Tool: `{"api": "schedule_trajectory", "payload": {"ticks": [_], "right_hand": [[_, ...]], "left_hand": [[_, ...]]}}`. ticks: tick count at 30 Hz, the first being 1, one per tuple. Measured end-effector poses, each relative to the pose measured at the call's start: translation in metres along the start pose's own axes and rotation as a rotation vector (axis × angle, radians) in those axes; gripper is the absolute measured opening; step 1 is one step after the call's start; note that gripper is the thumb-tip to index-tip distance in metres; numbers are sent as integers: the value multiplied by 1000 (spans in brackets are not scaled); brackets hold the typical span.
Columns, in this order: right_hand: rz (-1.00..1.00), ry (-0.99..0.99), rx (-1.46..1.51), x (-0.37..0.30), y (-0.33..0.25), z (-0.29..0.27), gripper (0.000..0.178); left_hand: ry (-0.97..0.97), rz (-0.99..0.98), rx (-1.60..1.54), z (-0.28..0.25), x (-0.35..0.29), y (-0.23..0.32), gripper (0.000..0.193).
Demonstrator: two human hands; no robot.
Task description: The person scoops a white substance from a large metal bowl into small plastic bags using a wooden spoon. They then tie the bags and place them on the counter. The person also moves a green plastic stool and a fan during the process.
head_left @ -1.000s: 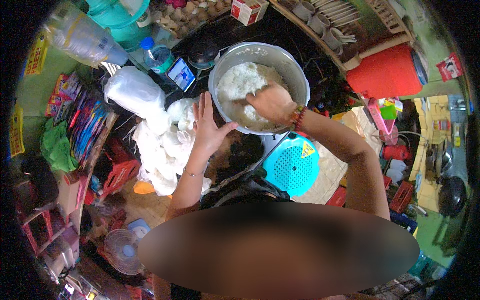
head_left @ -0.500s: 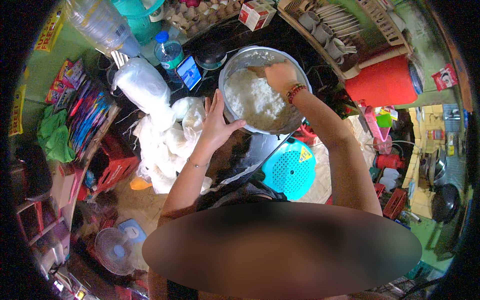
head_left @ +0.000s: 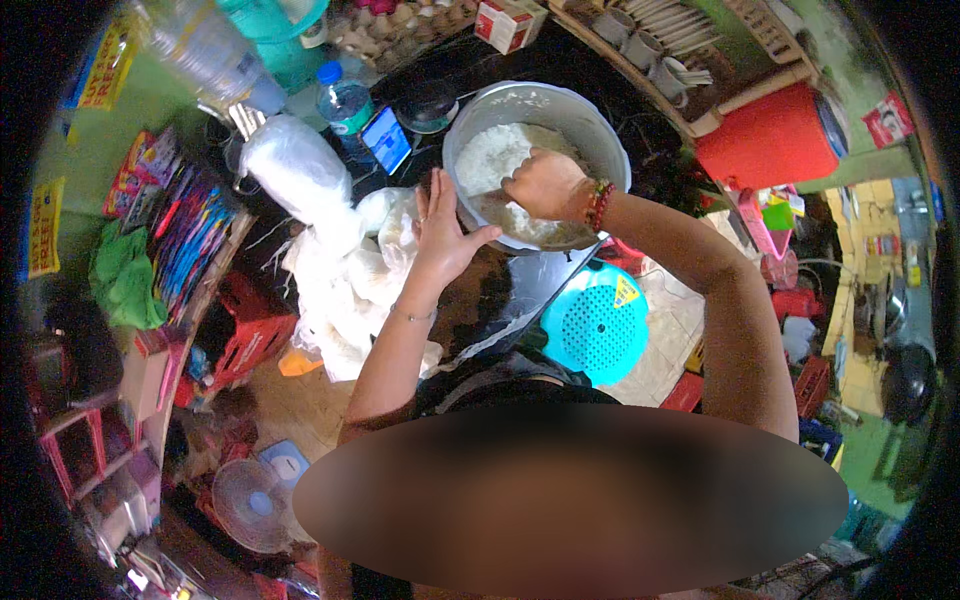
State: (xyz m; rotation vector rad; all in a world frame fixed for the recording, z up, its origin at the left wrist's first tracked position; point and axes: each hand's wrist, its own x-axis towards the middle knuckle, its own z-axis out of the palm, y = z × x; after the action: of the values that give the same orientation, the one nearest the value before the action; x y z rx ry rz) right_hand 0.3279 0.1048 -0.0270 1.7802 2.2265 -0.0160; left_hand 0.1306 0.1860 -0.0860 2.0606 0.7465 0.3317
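A large silver metal pot [head_left: 601,118] stands tilted or seen aslant on the dark counter, with a white floury, clumpy mass [head_left: 492,156] in it. My left hand [head_left: 446,232] lies against the pot's near left rim, fingers straight and thumb out, so it is open. Inside the pot, my right hand [head_left: 548,187] is closed, knuckles up, low in the white mass near the wall closest to me. What its fingers hold, if anything, is hidden. Beaded bracelets circle the right wrist. Left of the pot lie several white plastic bags [head_left: 345,275] with filled contents.
A phone [head_left: 386,140] with a lit screen leans by a blue-capped bottle [head_left: 345,108]. Egg trays [head_left: 395,35] and a small box [head_left: 508,25] stand at the back. A dish rack [head_left: 665,45] is at the far right. Below the counter edge sits a turquoise stool [head_left: 595,325].
My right hand has moved from the pot's far side toward its near side, pushing into the white mass. My left hand stays on the rim. The whole view has shifted slightly.
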Motion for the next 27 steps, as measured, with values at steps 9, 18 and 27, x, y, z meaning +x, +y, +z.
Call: {"api": "schedule_trajectory", "payload": {"ticks": [9,18,27], "right_hand": [[297,-237,-276,-60,72,-21,21],[453,-389,-53,-76,21,-31,17],[360,-393,-15,-78,-18,-45,18]], "left_hand": [[65,130,372,-14,-8,12,109],[144,252,564,-25,-10,19,106],[170,426,446,-24,-1,7,97]]}}
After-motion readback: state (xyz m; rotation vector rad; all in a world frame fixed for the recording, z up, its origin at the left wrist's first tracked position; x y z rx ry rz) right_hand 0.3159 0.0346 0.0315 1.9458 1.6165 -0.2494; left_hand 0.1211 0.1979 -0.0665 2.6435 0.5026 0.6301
